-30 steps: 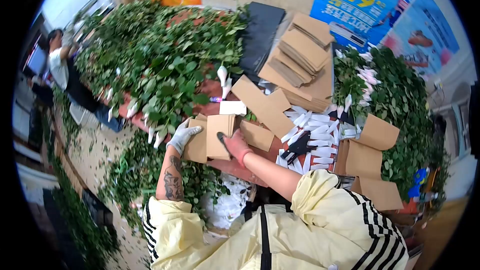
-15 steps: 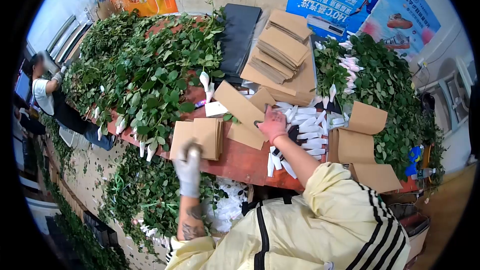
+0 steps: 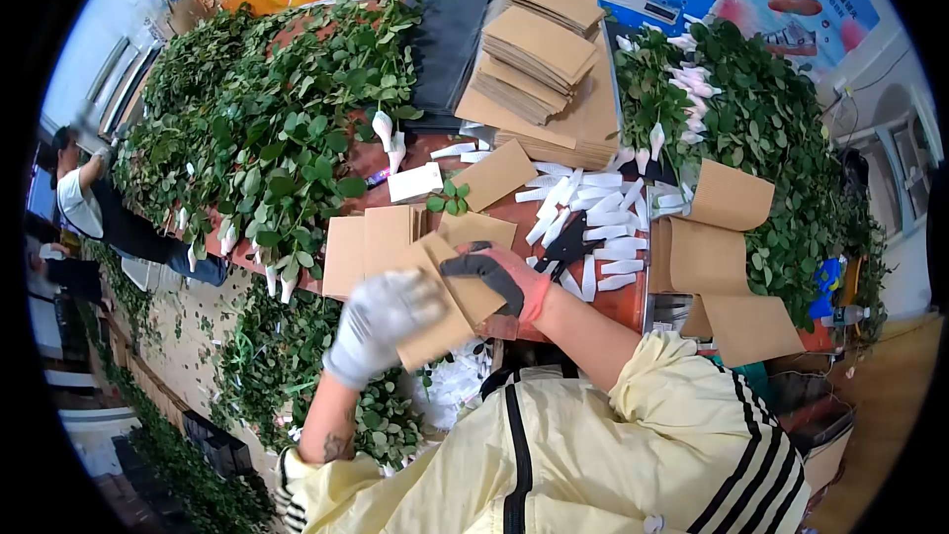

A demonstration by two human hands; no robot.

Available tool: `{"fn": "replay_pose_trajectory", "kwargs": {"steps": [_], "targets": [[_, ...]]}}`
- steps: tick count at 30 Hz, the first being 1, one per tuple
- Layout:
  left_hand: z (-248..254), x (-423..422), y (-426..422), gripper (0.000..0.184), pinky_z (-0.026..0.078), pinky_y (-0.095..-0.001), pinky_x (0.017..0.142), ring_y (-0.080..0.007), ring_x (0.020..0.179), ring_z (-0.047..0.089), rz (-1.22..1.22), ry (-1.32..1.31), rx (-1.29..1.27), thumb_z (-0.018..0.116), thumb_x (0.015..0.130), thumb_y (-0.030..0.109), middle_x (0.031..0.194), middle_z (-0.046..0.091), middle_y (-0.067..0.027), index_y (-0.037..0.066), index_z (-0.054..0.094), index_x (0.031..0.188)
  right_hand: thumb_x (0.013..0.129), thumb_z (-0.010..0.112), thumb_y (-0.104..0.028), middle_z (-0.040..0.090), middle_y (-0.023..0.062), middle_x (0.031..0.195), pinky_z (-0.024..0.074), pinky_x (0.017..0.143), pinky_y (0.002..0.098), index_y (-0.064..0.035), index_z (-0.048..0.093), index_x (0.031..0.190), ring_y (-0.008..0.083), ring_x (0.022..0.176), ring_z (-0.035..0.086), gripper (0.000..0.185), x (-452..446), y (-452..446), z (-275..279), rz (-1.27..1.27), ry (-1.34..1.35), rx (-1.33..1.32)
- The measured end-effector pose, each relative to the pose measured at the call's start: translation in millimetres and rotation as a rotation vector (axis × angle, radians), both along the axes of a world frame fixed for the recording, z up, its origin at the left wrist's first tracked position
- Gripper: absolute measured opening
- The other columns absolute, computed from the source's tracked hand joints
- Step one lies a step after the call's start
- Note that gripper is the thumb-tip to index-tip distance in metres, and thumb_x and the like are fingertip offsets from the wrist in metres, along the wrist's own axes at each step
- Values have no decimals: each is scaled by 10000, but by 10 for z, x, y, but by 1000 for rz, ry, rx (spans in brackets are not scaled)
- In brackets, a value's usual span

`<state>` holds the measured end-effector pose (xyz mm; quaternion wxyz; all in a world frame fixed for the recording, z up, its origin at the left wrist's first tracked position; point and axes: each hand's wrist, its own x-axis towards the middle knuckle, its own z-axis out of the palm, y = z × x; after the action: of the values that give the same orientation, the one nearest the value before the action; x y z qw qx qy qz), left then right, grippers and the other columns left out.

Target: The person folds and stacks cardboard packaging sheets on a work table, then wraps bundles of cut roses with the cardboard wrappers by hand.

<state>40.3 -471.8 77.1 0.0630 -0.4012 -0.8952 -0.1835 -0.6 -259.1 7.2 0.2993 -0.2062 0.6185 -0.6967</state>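
My left hand (image 3: pixel 386 326), in a white glove, lies over a folded brown cardboard piece (image 3: pixel 435 338) in front of me; its fingers are smeared by motion. My right hand (image 3: pixel 504 279), in a red and dark glove, pinches the upper right part of the same piece. Just behind it on the red table (image 3: pixel 613 309) rests a stack of folded cardboard (image 3: pixel 346 255). Two loose cardboard pieces, one (image 3: pixel 494 176) above the other (image 3: pixel 476 229), lie to its right, near a white box (image 3: pixel 415 182) and a green leaf sprig (image 3: pixel 450 200).
White sleeves (image 3: pixel 618 249) and a black tool (image 3: pixel 568 242) lie right of my hands. Cardboard stacks (image 3: pixel 544 44) stand behind, beside black sheets (image 3: pixel 450 40). Leafy stems with wrapped buds (image 3: pixel 287 138) cover the left; more foliage (image 3: pixel 761 138) is at right. Another person (image 3: pixel 94 198) stands far left.
My right hand has come back from the loose cardboard with a piece in it. My left hand has moved from the stack to that piece. The view has shifted slightly.
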Motion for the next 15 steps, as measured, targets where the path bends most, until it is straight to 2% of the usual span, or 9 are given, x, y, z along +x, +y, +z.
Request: {"fn": "replay_pose_trajectory", "kwargs": {"steps": [1, 4, 5, 6, 9, 10, 11, 12, 15], "targets": [[-4, 98, 21, 358, 459, -419, 859, -294, 1028, 562, -140, 80, 19, 619, 650, 158, 1111, 602, -75, 142, 638, 1008, 818, 633, -186, 609, 21, 852, 502, 703, 274, -55, 652, 968, 133, 775, 622, 200, 5, 10, 122, 16, -57, -72], [337, 299, -31, 348, 442, -459, 893, -321, 1071, 536, 24, 151, -72, 598, 657, 140, 1129, 596, -72, 203, 647, 996, 884, 560, -207, 624, 28, 908, 489, 737, 250, -26, 564, 1160, 115, 792, 601, 329, 360, -370, 245, -164, -794, -308], [385, 300, -148, 314, 462, -438, 880, -326, 1005, 571, -21, 202, -25, 582, 686, 122, 1079, 618, -84, 189, 652, 984, 889, 556, -232, 604, 52, 1026, 472, 801, 285, -34, 519, 1213, 118, 917, 565, 381, 546, -510, -59, -155, -505, -367], [186, 326, -379, 289, 474, -410, 870, -297, 973, 590, 89, -44, 91, 582, 722, 98, 1063, 627, -91, 156, 650, 997, 915, 525, -273, 616, 38, 989, 472, 736, 281, -36, 554, 1153, 105, 849, 564, 337, 419, -465, 214, -83, -556, -310], [9, 585, -796, 255, 483, -332, 857, -195, 941, 601, 429, -343, 606, 617, 811, 82, 1085, 624, -110, 33, 617, 1061, 879, 541, -382, 549, 133, 1117, 460, 778, 318, -75, 481, 1217, 245, 931, 552, 461, 39, -238, -189, -219, 653, 937], [2, 678, -844, 290, 476, -310, 861, -159, 953, 590, 556, -375, 813, 637, 834, 89, 1120, 610, -117, -15, 592, 1101, 789, 604, -445, 501, 170, 1159, 426, 866, 386, -58, 459, 1224, 339, 1046, 496, 600, -208, -140, -436, -466, 797, 1020], [-142, 760, -840, 405, 451, -313, 893, -171, 994, 569, 675, -498, 1102, 643, 828, 99, 1155, 575, -98, -15, 520, 1197, 712, 620, -539, 490, 193, 1169, 372, 931, 465, -43, 440, 1254, 346, 1098, 471, 756, -371, -45, -553, -412, 779, 1287], [-312, 752, -836, 448, 437, -309, 906, -167, 1017, 552, 653, -487, 1151, 638, 832, 104, 1163, 559, -85, -16, 479, 1233, 644, 674, -541, 480, 202, 1171, 372, 908, 485, -48, 443, 1249, 359, 1091, 465, 814, -413, -8, -731, -385, 663, 1382], [-442, 643, -635, 455, 440, -293, 886, -160, 1006, 540, 718, -662, 1337, 587, 826, 75, 1118, 546, -66, 6, 430, 1247, 630, 695, -498, 473, 216, 1168, 364, 898, 512, -65, 441, 1249, 372, 1115, 444, 797, -413, -14, -829, -280, 678, 1546]]}}
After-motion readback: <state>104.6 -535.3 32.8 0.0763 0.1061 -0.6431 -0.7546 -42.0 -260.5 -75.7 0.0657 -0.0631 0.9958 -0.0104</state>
